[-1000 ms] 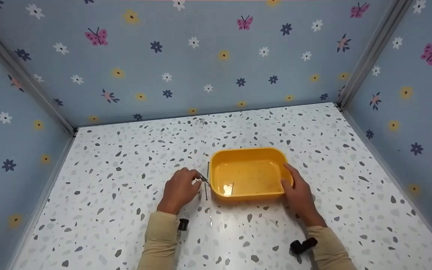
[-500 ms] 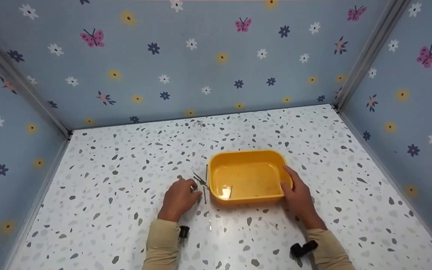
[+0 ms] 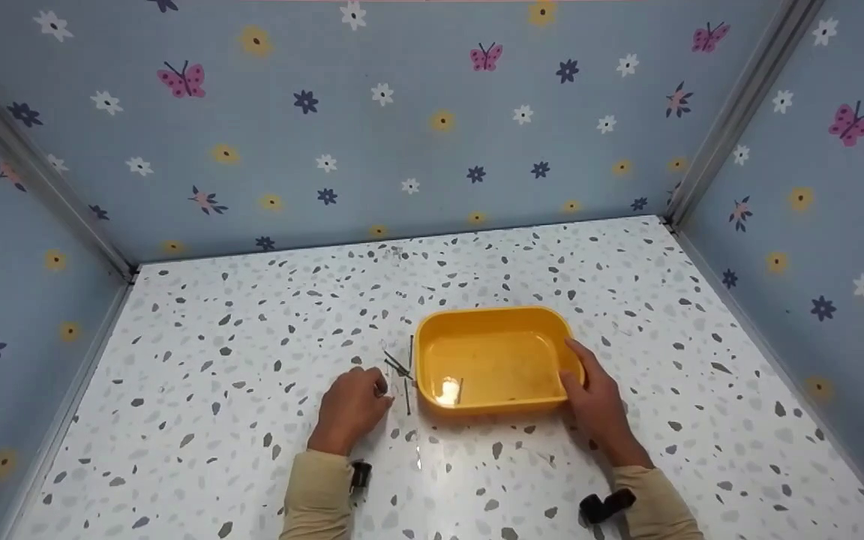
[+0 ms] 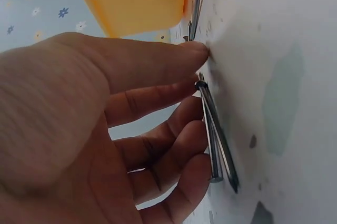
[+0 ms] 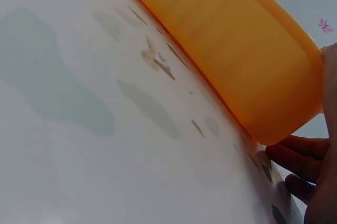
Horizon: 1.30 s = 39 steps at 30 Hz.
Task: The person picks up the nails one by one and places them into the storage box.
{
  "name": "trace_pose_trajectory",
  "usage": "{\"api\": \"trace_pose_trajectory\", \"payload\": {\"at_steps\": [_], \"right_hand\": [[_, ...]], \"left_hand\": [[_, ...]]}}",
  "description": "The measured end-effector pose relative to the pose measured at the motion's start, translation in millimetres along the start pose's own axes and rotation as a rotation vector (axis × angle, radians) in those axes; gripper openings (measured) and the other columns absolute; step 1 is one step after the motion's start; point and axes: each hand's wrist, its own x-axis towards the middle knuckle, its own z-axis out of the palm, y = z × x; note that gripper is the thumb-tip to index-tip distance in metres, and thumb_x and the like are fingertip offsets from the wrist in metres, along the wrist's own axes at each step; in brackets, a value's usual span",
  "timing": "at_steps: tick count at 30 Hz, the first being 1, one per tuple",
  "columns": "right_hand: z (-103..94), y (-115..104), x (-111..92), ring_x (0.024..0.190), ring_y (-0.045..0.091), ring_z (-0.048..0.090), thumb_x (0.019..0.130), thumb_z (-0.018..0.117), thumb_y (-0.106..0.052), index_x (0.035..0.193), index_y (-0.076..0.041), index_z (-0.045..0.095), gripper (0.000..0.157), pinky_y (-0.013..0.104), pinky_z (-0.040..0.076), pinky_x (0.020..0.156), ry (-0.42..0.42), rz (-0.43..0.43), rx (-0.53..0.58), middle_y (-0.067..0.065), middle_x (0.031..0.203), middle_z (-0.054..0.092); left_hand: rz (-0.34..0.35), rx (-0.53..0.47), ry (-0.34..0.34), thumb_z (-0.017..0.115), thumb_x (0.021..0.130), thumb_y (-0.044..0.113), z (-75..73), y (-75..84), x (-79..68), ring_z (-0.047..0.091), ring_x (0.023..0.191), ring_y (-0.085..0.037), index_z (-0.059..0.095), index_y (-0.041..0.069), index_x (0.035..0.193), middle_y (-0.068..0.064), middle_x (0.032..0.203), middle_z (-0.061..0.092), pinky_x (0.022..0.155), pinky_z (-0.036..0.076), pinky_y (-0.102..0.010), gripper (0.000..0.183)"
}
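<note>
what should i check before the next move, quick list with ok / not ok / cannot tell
1. Yellow tray open side up: ok.
2. Right hand holding the tray: ok, thumb inside the rim at its right end.
3. Space beside the tray's left end free of loose nails: not ok, several lie close by.
4. Left hand gripping the nails at its fingertips: cannot tell, contact isn't clear.
5. Tray bare inside: cannot tell, a thin dark line shows beside the glare.
</note>
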Motion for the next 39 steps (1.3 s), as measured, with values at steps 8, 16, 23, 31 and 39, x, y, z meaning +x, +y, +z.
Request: {"api": "trace_pose_trajectory", "payload": {"at_steps": [8,16,23,31,39], "right_hand": [[-1.0,-2.7,3.1,0.136,0.022,0.045,0.103,0.052,-0.028,0.153,-0.026,0.039,0.052,0.047,0.034,0.112,0.0,-0.013,0.001,0.004,0.155,0.042],[-0.4,0.8,2.1,0.136,0.022,0.044,0.103,0.051,-0.03,0.154,-0.028,0.039,0.052,0.047,0.034,0.112,0.002,-0.014,0.009,0.003,0.155,0.042],[1.3,0.4,2.0,0.136,0.022,0.044,0.104,0.05,-0.03,0.154,-0.028,0.037,0.052,0.048,0.033,0.112,-0.008,0.009,0.003,0.003,0.155,0.041],[2.3,0.0,1.1,0.132,0.021,0.046,0.103,0.051,-0.028,0.153,-0.029,0.039,0.051,0.047,0.034,0.112,-0.008,0.012,0.005,0.003,0.154,0.043],[0.8,-0.9,1.1,0.134,0.023,0.045,0.103,0.051,-0.025,0.153,-0.027,0.039,0.052,0.048,0.033,0.112,0.001,-0.002,0.001,0.006,0.154,0.043]], "left_hand": [[-0.07,-0.046,-0.031,0.072,0.086,0.008,-2.8,-1.9,1.6,0.053,0.067,-0.018,0.067,0.012,0.078,0.0,0.074,0.059,0.063,0.046,-0.036,0.01],[-0.109,-0.018,-0.028,0.067,0.087,0.008,-3.3,1.0,2.1,0.053,0.065,-0.019,0.066,0.011,0.076,-0.001,0.073,0.058,0.06,0.046,-0.035,0.012],[-0.065,0.019,0.012,0.067,0.087,0.008,-0.6,-0.6,0.4,0.054,0.064,-0.019,0.065,0.012,0.075,-0.001,0.071,0.058,0.061,0.047,-0.038,0.013],[-0.053,-0.009,0.006,0.065,0.09,0.011,-0.9,-6.0,-2.4,0.052,0.057,-0.016,0.063,0.014,0.077,0.001,0.067,0.056,0.056,0.044,-0.034,0.014],[-0.095,-0.114,-0.013,0.066,0.092,0.018,-5.8,-9.9,-2.3,0.053,0.058,-0.016,0.062,0.017,0.082,0.002,0.072,0.058,0.053,0.043,-0.032,0.01]]}}
